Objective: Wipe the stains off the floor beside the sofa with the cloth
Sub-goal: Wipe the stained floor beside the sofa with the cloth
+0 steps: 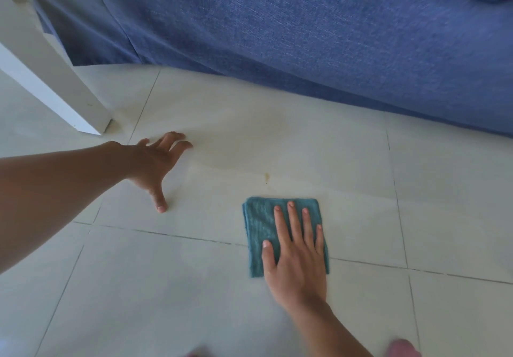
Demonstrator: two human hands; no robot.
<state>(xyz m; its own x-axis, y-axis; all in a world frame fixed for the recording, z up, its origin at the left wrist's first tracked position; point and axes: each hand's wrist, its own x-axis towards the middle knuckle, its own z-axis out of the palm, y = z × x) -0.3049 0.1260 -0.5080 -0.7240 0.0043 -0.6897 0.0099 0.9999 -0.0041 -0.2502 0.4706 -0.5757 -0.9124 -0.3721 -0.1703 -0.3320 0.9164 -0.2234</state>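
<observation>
The cloth (261,226) is showing a looped, matt terry pile, while the floor (347,162) tiles are looking smooth with a soft sheen. At 12 o'clock from it, the sofa (305,37) is wearing coarse matt woven fabric; at 10 o'clock, the white leg (55,79) is looking smoothly painted.

Cloth (259,226) on floor (166,287) before sofa (305,37)

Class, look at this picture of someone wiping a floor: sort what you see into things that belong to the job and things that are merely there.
Belong to the job:
cloth, folded, under the flat right hand
stain and small spot
floor
left hand, braced on the tiles

Merely there:
sofa, marks the place only
white furniture leg
</observation>
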